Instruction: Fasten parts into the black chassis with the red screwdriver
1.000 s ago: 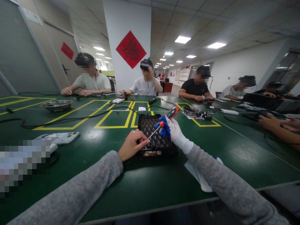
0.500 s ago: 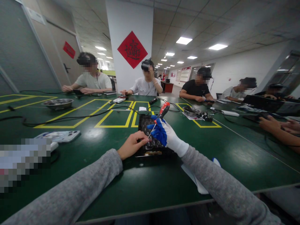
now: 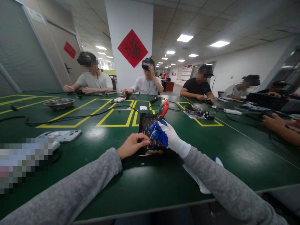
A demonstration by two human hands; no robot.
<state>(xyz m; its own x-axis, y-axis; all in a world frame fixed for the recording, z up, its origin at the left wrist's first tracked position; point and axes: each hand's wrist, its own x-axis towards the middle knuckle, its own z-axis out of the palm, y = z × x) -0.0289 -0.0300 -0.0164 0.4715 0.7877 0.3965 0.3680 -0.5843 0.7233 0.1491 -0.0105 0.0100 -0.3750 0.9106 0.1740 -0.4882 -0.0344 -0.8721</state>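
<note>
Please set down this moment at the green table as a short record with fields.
left hand: bare left hand, fingertips at the near left edge of the black device
right hand: gloved right hand gripping a red-handled screwdriver, tip down on the device
surface: green table with yellow lines
nearby: phone to the left, metal bowl beyond, white sheet under the right sleeve

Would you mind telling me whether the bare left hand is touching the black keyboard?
Touching. In the head view, the left hand rests on the near left edge of the black keyboard, its fingertips overlapping the casing beside the screwdriver tip, with no gap visible.
</note>
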